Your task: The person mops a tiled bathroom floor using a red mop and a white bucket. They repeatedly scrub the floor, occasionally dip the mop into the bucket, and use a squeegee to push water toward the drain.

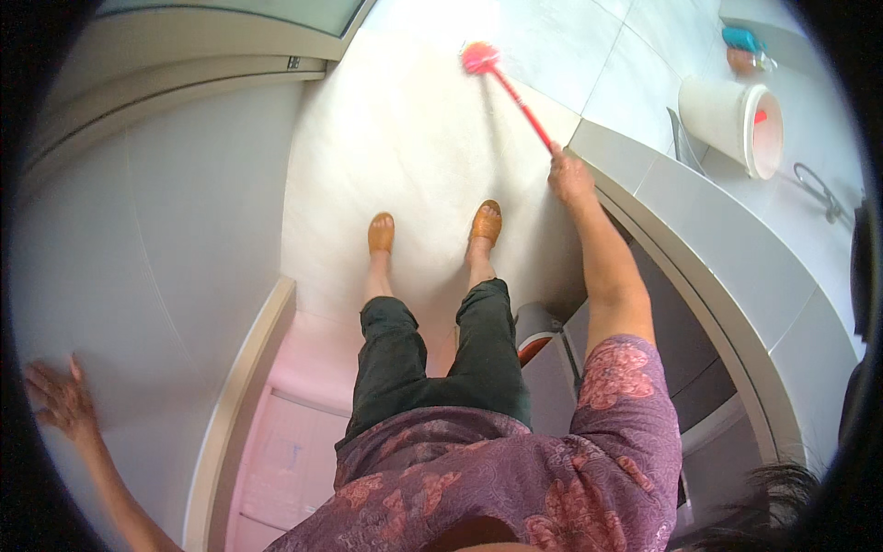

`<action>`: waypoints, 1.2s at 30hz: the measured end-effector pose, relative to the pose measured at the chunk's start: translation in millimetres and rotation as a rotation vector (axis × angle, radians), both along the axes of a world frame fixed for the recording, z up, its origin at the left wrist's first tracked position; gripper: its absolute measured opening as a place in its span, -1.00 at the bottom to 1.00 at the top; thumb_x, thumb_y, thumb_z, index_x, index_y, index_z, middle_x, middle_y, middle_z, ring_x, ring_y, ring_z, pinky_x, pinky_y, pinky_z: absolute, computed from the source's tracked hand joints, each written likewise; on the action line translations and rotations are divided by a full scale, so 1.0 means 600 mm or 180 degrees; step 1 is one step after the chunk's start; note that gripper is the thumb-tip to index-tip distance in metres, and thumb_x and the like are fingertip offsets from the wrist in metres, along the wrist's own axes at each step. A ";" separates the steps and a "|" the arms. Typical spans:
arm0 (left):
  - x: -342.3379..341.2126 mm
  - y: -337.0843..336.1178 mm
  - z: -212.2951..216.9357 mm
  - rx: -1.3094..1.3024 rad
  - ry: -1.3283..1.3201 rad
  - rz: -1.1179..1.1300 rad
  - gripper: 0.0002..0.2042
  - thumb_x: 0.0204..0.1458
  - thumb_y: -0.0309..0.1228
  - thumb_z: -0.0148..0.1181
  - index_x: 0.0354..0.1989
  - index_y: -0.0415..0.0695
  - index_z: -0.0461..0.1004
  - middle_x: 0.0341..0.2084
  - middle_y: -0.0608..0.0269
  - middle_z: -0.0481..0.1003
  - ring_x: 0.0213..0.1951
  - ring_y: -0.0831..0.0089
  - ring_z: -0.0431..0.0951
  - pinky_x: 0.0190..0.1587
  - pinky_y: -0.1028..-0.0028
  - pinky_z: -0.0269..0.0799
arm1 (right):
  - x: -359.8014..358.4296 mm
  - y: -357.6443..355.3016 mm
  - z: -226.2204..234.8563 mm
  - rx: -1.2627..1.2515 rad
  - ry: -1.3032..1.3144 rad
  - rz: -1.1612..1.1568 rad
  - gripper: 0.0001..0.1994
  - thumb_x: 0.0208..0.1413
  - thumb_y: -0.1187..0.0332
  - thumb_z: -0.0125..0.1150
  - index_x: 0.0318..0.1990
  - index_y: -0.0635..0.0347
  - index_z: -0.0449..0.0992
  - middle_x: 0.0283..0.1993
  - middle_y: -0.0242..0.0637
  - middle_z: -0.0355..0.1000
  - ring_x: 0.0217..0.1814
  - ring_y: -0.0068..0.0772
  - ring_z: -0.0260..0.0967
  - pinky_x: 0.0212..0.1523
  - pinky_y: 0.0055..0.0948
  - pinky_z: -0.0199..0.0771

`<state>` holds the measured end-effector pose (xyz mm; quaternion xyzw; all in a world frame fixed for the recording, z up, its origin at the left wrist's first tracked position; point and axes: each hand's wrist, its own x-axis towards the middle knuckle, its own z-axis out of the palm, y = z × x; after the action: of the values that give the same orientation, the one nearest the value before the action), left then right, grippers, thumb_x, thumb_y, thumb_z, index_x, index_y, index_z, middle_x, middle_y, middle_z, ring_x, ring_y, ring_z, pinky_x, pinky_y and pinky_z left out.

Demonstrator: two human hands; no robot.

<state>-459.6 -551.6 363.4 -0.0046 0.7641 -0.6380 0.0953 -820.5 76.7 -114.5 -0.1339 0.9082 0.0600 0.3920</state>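
Observation:
My right hand (573,177) is closed round the end of the handle of a red long-handled brush (522,106). The brush reaches forward and to the left. Its round pinkish-red head (480,59) is at the pale wall tiles ahead; whether it presses on them I cannot tell. Out to my left, my left hand (63,400) has its fingers spread against the smooth grey wall panel (138,304) and holds nothing.
A white bucket (717,115) lies tilted on the light counter at right, with something red inside. Behind it are a blue bottle (741,40) and a metal tap (819,191). My sandalled feet (486,221) stand on pale flooring. A raised beige sill (244,396) runs at left.

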 end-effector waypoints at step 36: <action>-0.088 -0.001 -0.144 0.2477 -0.3415 -0.0152 -0.53 -0.34 -0.34 0.09 -0.21 -0.41 0.38 -0.05 -0.20 0.28 0.21 -0.13 0.02 0.22 -0.23 -0.43 | 0.678 -0.192 0.019 -0.1058 0.0343 -0.7511 -0.72 0.09 0.28 -0.20 -0.25 0.25 0.42 -0.31 0.05 0.42 -0.21 0.03 0.40 -0.19 -0.13 0.40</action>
<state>-512.5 -552.1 277.1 0.3655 0.7852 -0.2313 0.4431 -413.6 -38.3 -103.0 0.7373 0.4826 -0.4502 0.1445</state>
